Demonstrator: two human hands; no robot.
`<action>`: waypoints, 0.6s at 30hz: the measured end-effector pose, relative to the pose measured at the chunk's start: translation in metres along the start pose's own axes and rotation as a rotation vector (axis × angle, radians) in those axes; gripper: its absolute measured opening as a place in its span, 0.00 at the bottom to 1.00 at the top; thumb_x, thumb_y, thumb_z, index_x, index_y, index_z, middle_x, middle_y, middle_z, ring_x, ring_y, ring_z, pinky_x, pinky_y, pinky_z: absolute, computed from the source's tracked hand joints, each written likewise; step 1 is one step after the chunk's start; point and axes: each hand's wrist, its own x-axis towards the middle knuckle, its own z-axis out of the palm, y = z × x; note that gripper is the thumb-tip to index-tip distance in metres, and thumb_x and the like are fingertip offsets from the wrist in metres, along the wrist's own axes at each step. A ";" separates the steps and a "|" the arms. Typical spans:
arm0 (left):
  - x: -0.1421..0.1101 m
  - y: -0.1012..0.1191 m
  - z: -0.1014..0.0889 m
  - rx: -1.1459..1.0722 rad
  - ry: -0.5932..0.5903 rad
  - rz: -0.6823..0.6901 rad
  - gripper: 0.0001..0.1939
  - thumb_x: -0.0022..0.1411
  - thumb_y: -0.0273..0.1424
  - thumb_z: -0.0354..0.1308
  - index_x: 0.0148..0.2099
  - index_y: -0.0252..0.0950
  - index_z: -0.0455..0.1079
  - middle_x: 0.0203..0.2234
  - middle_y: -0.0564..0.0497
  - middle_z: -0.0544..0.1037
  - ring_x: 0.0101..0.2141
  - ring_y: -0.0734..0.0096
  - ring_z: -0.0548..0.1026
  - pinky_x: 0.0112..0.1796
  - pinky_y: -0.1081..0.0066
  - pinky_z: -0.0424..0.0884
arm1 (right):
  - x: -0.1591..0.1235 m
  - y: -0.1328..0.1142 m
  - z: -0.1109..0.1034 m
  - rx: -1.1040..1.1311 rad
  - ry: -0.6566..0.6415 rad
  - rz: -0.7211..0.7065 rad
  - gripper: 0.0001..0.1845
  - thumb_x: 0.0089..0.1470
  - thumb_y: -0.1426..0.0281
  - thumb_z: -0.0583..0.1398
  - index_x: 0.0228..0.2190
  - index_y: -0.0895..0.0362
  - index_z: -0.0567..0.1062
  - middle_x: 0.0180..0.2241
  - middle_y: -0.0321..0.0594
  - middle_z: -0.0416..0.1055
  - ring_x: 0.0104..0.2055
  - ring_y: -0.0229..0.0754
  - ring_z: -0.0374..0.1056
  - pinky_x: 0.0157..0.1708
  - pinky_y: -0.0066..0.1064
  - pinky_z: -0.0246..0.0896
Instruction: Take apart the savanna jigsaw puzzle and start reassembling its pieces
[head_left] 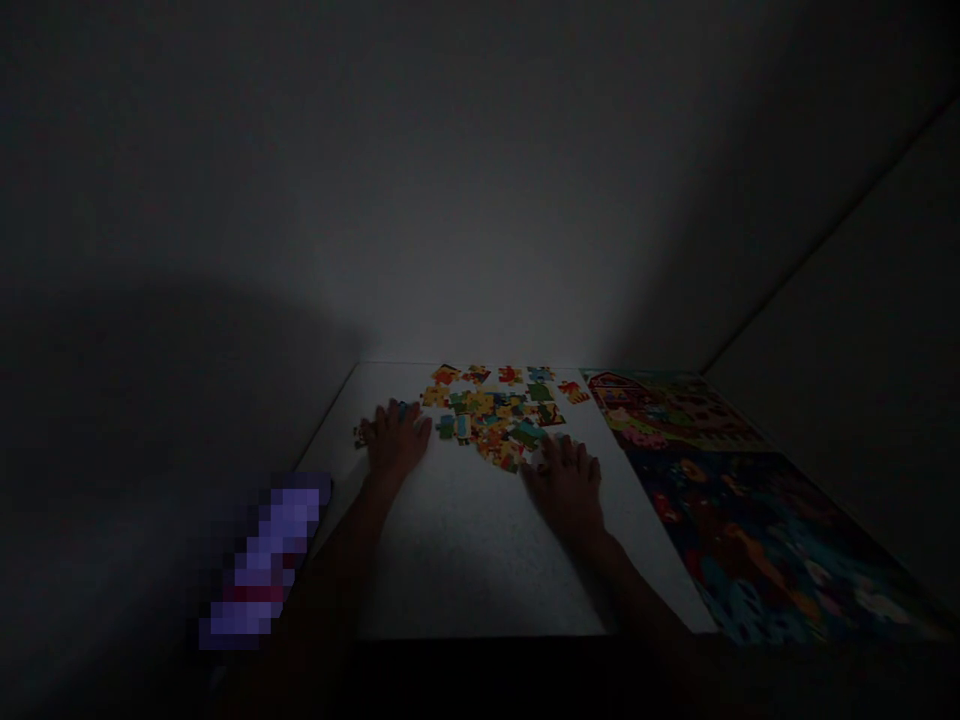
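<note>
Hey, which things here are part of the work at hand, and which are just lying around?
Part of the work:
Loose jigsaw pieces
Left hand, fingers by a blue piece
Right hand, at the pile's near edge

Just lying around:
Printed barn picture
Dark, colourful picture
Blurred purple object
White table

Two hands, the left hand [396, 440] and right hand [564, 490]; one heap of jigsaw pieces [487, 415]
Two printed pictures, a barn picture [667, 410] and a dark picture [757, 540], along the white table's [465, 540] right edge; pieces too many to count.
</note>
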 end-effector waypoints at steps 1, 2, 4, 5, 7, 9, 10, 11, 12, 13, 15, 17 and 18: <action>-0.013 0.000 0.003 0.021 -0.002 0.017 0.25 0.66 0.40 0.51 0.62 0.37 0.66 0.65 0.38 0.59 0.65 0.37 0.51 0.60 0.36 0.43 | 0.008 -0.001 0.000 0.003 -0.005 0.005 0.37 0.61 0.49 0.49 0.64 0.58 0.59 0.66 0.55 0.51 0.68 0.63 0.44 0.63 0.58 0.35; -0.028 0.003 0.006 0.037 -0.005 0.038 0.26 0.66 0.41 0.50 0.63 0.39 0.64 0.66 0.39 0.58 0.65 0.38 0.50 0.61 0.37 0.42 | 0.015 -0.003 0.001 0.009 -0.009 0.012 0.38 0.61 0.49 0.49 0.64 0.59 0.58 0.66 0.56 0.50 0.68 0.63 0.44 0.63 0.58 0.35; -0.058 0.015 0.012 0.054 -0.023 0.092 0.27 0.66 0.43 0.49 0.64 0.42 0.63 0.66 0.43 0.59 0.66 0.40 0.51 0.61 0.39 0.44 | 0.029 -0.008 0.002 0.027 -0.010 0.042 0.39 0.61 0.48 0.48 0.64 0.60 0.57 0.66 0.57 0.50 0.68 0.65 0.44 0.63 0.58 0.35; -0.073 0.022 0.014 0.056 -0.034 0.125 0.26 0.66 0.44 0.50 0.64 0.44 0.64 0.65 0.44 0.60 0.65 0.41 0.52 0.61 0.40 0.45 | 0.035 -0.010 0.002 0.039 -0.007 0.058 0.39 0.62 0.48 0.47 0.64 0.60 0.57 0.67 0.56 0.49 0.68 0.65 0.43 0.63 0.59 0.34; -0.100 0.034 0.017 0.053 -0.042 0.198 0.26 0.65 0.43 0.51 0.63 0.45 0.64 0.65 0.46 0.61 0.65 0.42 0.52 0.62 0.41 0.46 | 0.047 -0.015 0.002 0.065 -0.013 0.062 0.38 0.61 0.47 0.47 0.64 0.57 0.58 0.67 0.55 0.48 0.68 0.66 0.42 0.62 0.62 0.33; -0.123 0.043 0.018 0.017 -0.024 0.343 0.25 0.66 0.42 0.51 0.63 0.44 0.64 0.64 0.44 0.62 0.65 0.41 0.54 0.61 0.40 0.48 | 0.056 -0.020 0.001 0.098 -0.025 0.019 0.37 0.61 0.47 0.48 0.64 0.53 0.59 0.67 0.52 0.49 0.68 0.65 0.41 0.62 0.63 0.32; -0.131 0.045 0.018 -0.016 -0.038 0.428 0.25 0.66 0.42 0.50 0.64 0.45 0.64 0.65 0.44 0.61 0.65 0.42 0.54 0.61 0.41 0.49 | 0.058 -0.023 0.001 0.117 -0.035 -0.021 0.36 0.61 0.46 0.48 0.63 0.52 0.59 0.67 0.50 0.50 0.68 0.63 0.41 0.62 0.62 0.33; -0.138 0.048 0.018 -0.053 -0.063 0.522 0.25 0.67 0.41 0.50 0.64 0.46 0.63 0.65 0.44 0.61 0.65 0.43 0.55 0.61 0.41 0.50 | 0.060 -0.026 0.001 0.134 -0.044 -0.066 0.35 0.61 0.46 0.49 0.63 0.50 0.60 0.67 0.49 0.51 0.69 0.61 0.41 0.62 0.61 0.33; -0.143 0.049 0.017 -0.088 -0.103 0.616 0.24 0.67 0.41 0.50 0.64 0.47 0.63 0.65 0.44 0.60 0.65 0.45 0.55 0.61 0.43 0.52 | 0.061 -0.030 0.001 0.150 -0.053 -0.112 0.34 0.61 0.47 0.49 0.62 0.49 0.61 0.66 0.47 0.53 0.69 0.59 0.41 0.63 0.59 0.33; -0.147 0.051 0.017 -0.117 -0.146 0.704 0.24 0.68 0.42 0.50 0.64 0.47 0.62 0.65 0.44 0.59 0.65 0.47 0.55 0.61 0.44 0.53 | 0.061 -0.035 0.002 0.165 -0.068 -0.163 0.33 0.61 0.47 0.50 0.61 0.47 0.63 0.66 0.46 0.54 0.69 0.58 0.41 0.63 0.58 0.32; -0.151 0.056 0.017 -0.156 -0.215 0.846 0.23 0.68 0.42 0.49 0.63 0.47 0.64 0.65 0.43 0.59 0.65 0.50 0.56 0.61 0.47 0.55 | 0.061 -0.045 0.004 0.198 -0.117 -0.280 0.30 0.61 0.48 0.52 0.60 0.45 0.65 0.66 0.42 0.55 0.69 0.55 0.42 0.64 0.57 0.30; -0.151 0.065 0.016 -0.177 -0.251 0.932 0.23 0.68 0.44 0.48 0.60 0.43 0.67 0.64 0.42 0.63 0.64 0.52 0.58 0.62 0.51 0.55 | 0.062 -0.057 0.007 0.252 -0.176 -0.417 0.28 0.60 0.50 0.54 0.58 0.45 0.68 0.66 0.40 0.56 0.69 0.53 0.43 0.65 0.56 0.30; -0.151 0.072 0.016 -0.190 -0.263 0.959 0.23 0.68 0.44 0.48 0.59 0.41 0.69 0.62 0.42 0.66 0.63 0.53 0.60 0.63 0.53 0.54 | 0.064 -0.063 0.006 0.307 -0.218 -0.492 0.26 0.59 0.51 0.56 0.56 0.45 0.70 0.65 0.39 0.57 0.69 0.53 0.45 0.65 0.56 0.30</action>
